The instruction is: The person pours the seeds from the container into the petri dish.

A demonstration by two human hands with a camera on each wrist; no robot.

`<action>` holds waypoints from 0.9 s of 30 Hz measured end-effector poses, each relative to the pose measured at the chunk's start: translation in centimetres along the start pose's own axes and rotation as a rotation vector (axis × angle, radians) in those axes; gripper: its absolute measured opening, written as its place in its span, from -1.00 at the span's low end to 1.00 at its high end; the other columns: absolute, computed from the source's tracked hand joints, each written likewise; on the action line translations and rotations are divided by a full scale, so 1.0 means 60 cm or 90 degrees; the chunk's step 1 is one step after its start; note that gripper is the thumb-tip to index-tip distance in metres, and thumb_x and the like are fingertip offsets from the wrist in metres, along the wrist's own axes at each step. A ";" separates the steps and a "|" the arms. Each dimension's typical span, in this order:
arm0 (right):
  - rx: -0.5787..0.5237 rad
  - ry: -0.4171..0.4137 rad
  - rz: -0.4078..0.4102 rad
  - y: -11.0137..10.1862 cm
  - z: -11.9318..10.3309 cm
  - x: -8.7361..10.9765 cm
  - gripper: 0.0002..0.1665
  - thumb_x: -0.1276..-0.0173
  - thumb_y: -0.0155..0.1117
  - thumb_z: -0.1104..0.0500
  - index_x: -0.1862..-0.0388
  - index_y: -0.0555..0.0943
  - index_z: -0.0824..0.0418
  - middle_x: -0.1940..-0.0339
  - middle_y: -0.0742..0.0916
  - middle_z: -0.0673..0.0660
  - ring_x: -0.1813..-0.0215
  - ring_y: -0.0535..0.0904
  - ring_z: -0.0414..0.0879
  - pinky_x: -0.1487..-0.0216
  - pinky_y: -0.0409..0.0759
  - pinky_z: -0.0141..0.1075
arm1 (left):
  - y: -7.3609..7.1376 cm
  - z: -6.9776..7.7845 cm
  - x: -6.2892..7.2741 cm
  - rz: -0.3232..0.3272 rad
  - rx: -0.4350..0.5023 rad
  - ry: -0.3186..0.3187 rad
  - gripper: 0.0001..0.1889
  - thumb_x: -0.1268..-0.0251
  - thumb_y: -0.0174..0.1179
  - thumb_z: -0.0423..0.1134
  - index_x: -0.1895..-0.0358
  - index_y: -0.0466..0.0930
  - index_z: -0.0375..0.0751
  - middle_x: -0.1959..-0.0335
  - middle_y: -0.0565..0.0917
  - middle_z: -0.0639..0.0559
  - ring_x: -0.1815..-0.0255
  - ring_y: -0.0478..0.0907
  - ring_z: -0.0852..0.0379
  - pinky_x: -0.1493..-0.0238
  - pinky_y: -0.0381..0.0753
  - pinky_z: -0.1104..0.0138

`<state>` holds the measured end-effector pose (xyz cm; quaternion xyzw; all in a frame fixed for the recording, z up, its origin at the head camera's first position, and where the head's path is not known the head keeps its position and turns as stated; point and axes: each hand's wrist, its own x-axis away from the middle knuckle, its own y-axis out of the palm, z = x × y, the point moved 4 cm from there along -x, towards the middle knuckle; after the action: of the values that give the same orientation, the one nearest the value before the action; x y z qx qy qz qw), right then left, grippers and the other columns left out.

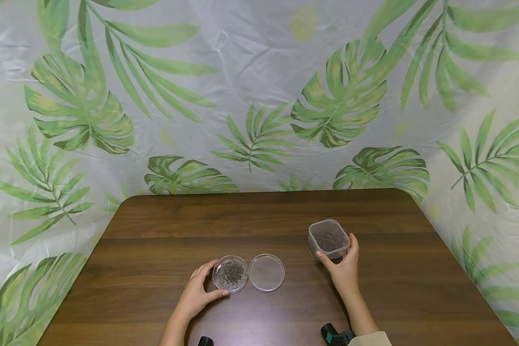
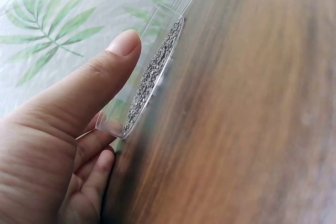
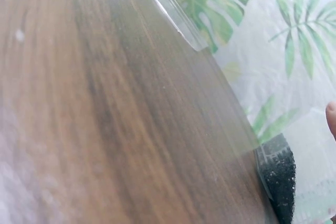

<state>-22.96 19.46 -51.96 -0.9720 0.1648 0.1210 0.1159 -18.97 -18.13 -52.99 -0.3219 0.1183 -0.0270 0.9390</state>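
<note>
Here, hands (image 1: 195,292) (image 1: 345,272) on dish (image 1: 216,276) and tub (image 1: 328,227).

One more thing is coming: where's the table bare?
Bare: the table left of the left hand, right of the right hand, and behind the granule dish and empty dish. Crowded: around both dishes, which sit beside the left hand.

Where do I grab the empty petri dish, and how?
I'd pinch the empty petri dish by its rim, thumb on the near edge, fingers on the far, coming from the right. It lies flat, so its low wall should give the hold, and the grain-filled petri dish sits close on its left.
</note>
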 end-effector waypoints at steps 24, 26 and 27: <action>-0.030 -0.095 0.066 -0.013 -0.062 0.015 0.00 0.03 0.38 0.43 -0.30 -0.02 0.47 -0.28 0.16 0.36 -0.34 0.03 0.15 -0.33 -0.05 -0.24 | 0.000 -0.001 0.001 -0.006 -0.002 -0.004 -0.08 0.34 0.43 0.12 -0.24 0.33 -0.18 -0.14 0.42 -0.05 -0.19 0.25 -0.07 -0.12 0.25 -0.01; -0.029 -0.104 0.070 -0.014 -0.048 0.012 0.01 0.04 0.39 0.42 -0.30 0.00 0.45 -0.28 0.18 0.35 -0.34 0.04 0.14 -0.32 -0.03 -0.31 | 0.001 -0.002 0.001 -0.007 -0.003 -0.003 -0.08 0.34 0.42 0.13 -0.24 0.33 -0.17 -0.14 0.42 -0.04 -0.19 0.25 -0.07 -0.12 0.25 -0.01; -0.028 -0.109 0.071 -0.015 -0.041 0.010 0.01 0.04 0.40 0.41 -0.31 0.01 0.43 -0.29 0.19 0.32 -0.34 0.05 0.11 -0.31 -0.03 -0.35 | 0.001 -0.002 0.001 -0.007 -0.003 -0.003 -0.08 0.34 0.42 0.13 -0.24 0.33 -0.17 -0.14 0.42 -0.04 -0.19 0.25 -0.07 -0.12 0.25 -0.02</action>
<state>-21.59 19.45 -49.64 -0.9497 0.2056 0.2132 0.1016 -18.92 -18.16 -53.15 -0.3249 0.1142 -0.0309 0.9383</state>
